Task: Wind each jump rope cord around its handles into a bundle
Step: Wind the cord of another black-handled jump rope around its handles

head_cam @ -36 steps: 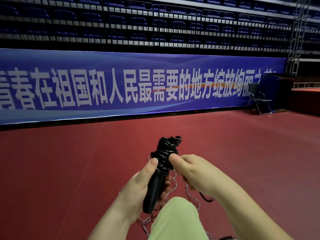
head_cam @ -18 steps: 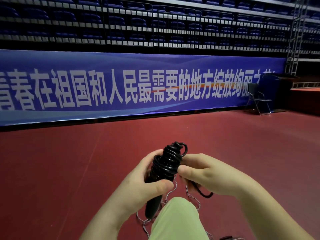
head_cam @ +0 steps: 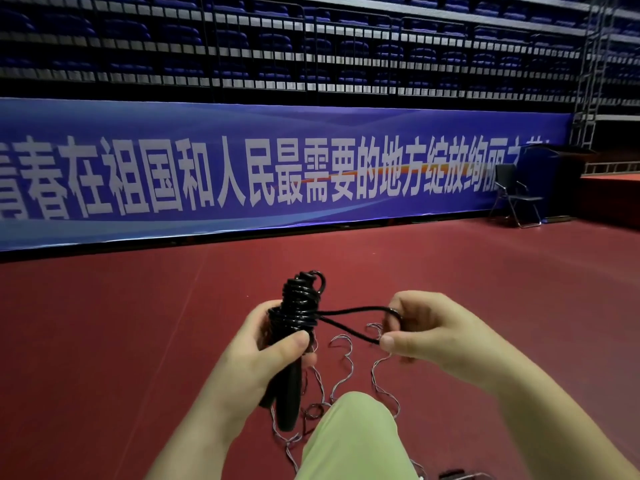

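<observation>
My left hand grips the black jump rope handles, which point down and toward me. Black cord is wound in many turns around the handles' upper part, forming a bundle. A short loop of the black cord stretches from the bundle to the right. My right hand pinches the end of that loop between thumb and fingers, about a hand's width from the bundle.
A second, thin wavy rope lies loose on the red floor under my hands. My knee in light green trousers rises at the bottom centre. A blue banner wall runs across the back, with a folding chair far right.
My right hand has moved right, away from the bundle, drawing out a loop of black cord. The left hand shifted its grip slightly lower on the handles.
</observation>
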